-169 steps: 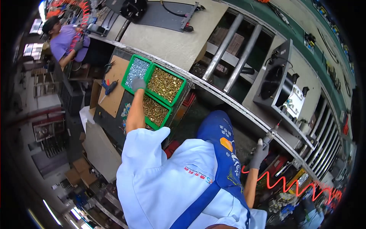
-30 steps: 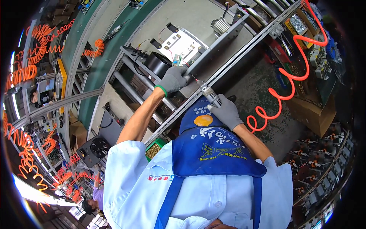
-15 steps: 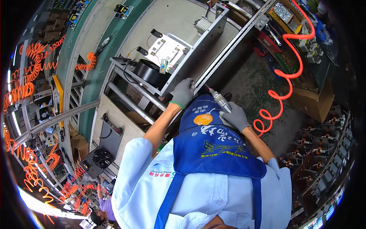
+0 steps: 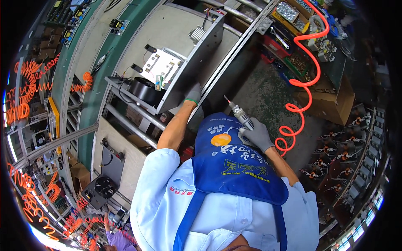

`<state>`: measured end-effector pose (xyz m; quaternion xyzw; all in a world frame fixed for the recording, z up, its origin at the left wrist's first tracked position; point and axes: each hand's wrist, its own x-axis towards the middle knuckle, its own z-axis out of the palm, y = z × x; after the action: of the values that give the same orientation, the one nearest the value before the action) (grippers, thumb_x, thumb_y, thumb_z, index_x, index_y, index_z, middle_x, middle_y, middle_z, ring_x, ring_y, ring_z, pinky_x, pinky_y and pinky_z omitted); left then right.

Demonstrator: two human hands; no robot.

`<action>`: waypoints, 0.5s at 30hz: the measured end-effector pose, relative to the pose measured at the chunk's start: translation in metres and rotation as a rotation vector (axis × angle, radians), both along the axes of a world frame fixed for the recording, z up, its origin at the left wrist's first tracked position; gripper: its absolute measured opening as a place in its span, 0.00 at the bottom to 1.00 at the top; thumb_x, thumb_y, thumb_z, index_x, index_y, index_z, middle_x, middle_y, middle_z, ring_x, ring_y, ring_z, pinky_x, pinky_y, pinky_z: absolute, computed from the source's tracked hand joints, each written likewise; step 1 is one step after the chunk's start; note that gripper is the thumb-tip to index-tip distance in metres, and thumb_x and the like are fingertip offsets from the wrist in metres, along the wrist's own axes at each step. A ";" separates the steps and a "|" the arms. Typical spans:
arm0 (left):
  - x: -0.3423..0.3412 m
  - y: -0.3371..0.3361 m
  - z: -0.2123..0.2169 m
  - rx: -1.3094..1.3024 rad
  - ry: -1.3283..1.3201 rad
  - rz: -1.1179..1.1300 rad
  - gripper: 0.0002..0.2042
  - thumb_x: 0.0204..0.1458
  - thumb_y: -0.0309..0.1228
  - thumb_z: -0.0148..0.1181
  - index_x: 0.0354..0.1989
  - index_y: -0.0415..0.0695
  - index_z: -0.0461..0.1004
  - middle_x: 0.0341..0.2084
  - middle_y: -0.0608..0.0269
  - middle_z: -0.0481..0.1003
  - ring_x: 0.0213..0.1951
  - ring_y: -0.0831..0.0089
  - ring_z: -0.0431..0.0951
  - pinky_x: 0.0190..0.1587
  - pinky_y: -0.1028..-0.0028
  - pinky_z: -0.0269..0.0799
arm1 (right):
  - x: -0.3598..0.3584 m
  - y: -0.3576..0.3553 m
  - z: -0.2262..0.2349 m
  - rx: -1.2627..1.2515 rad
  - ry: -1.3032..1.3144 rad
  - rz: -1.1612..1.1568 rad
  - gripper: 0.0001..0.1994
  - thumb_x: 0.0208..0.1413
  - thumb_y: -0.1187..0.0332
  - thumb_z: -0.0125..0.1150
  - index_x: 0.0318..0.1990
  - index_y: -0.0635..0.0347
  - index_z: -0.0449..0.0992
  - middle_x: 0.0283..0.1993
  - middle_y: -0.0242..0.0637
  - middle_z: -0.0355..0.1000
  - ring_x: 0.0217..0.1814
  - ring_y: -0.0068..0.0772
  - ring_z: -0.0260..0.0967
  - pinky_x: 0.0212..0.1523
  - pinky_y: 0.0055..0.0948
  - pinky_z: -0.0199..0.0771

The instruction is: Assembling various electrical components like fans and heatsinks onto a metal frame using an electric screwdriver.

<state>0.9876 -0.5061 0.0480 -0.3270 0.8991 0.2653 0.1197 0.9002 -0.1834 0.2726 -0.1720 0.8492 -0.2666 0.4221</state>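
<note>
In my right hand (image 4: 256, 134), gloved in grey, is a pneumatic screwdriver (image 4: 241, 113), its bit pointing up and away from my blue apron. My left hand (image 4: 194, 93), in a grey glove with a green cuff, reaches to the outer face of an upright metal panel (image 4: 193, 62); its fingers are too obscured to make out. The panel forms the near side of an open chassis on the bench. Within that chassis are a black round fan housing (image 4: 144, 90), a white plate (image 4: 161, 67) with small parts and wires, and a ribbed silver coil (image 4: 197, 35).
A coiled red air hose (image 4: 310, 85) hangs at the right. Behind it are bins of small screws (image 4: 298, 65), a wrench (image 4: 279, 37) and a cardboard box (image 4: 331, 104). To the left, another fan unit (image 4: 104, 187) lies beside a green conveyor (image 4: 90, 98).
My left hand has moved farther along the panel's outer face, and its fingers are now less visible. The screwdriver stays in my right hand. The bench has shifted left in view.
</note>
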 end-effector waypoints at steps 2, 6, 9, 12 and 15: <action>-0.016 -0.007 -0.011 -0.040 -0.023 -0.076 0.12 0.60 0.33 0.45 0.44 0.41 0.73 0.42 0.40 0.75 0.45 0.43 0.75 0.49 0.50 0.69 | -0.001 0.003 0.003 0.011 -0.003 0.009 0.21 0.44 0.55 0.70 0.40 0.59 0.74 0.36 0.50 0.76 0.42 0.53 0.75 0.42 0.44 0.72; -0.028 -0.018 -0.041 0.084 -0.089 -0.158 0.18 0.61 0.25 0.37 0.59 0.38 0.63 0.59 0.37 0.64 0.61 0.47 0.64 0.63 0.58 0.61 | -0.006 0.015 0.010 -0.048 -0.019 -0.035 0.19 0.44 0.55 0.69 0.40 0.56 0.76 0.36 0.45 0.77 0.42 0.50 0.75 0.43 0.43 0.73; -0.034 -0.024 -0.057 0.040 -0.138 -0.174 0.17 0.56 0.25 0.46 0.54 0.36 0.68 0.57 0.37 0.66 0.59 0.46 0.67 0.61 0.59 0.62 | -0.012 0.027 0.012 -0.064 0.007 -0.033 0.19 0.44 0.55 0.69 0.40 0.55 0.76 0.36 0.46 0.77 0.42 0.50 0.76 0.42 0.44 0.73; -0.039 -0.020 -0.045 -0.154 -0.154 -0.227 0.15 0.55 0.26 0.48 0.48 0.36 0.74 0.48 0.38 0.73 0.52 0.47 0.74 0.55 0.59 0.69 | -0.016 0.036 0.011 -0.095 0.062 -0.043 0.20 0.45 0.53 0.67 0.38 0.58 0.74 0.36 0.49 0.76 0.42 0.53 0.75 0.42 0.47 0.72; -0.057 0.000 0.002 0.048 -0.001 0.011 0.12 0.56 0.27 0.54 0.44 0.34 0.74 0.35 0.48 0.78 0.41 0.62 0.80 0.42 0.68 0.76 | -0.026 0.044 0.010 -0.097 0.095 -0.048 0.21 0.44 0.52 0.67 0.39 0.58 0.74 0.37 0.51 0.76 0.43 0.55 0.74 0.43 0.47 0.72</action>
<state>0.9303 -0.5064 0.0502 -0.3290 0.8906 0.2873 0.1264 0.8747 -0.1395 0.2822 -0.1842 0.8583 -0.3089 0.3659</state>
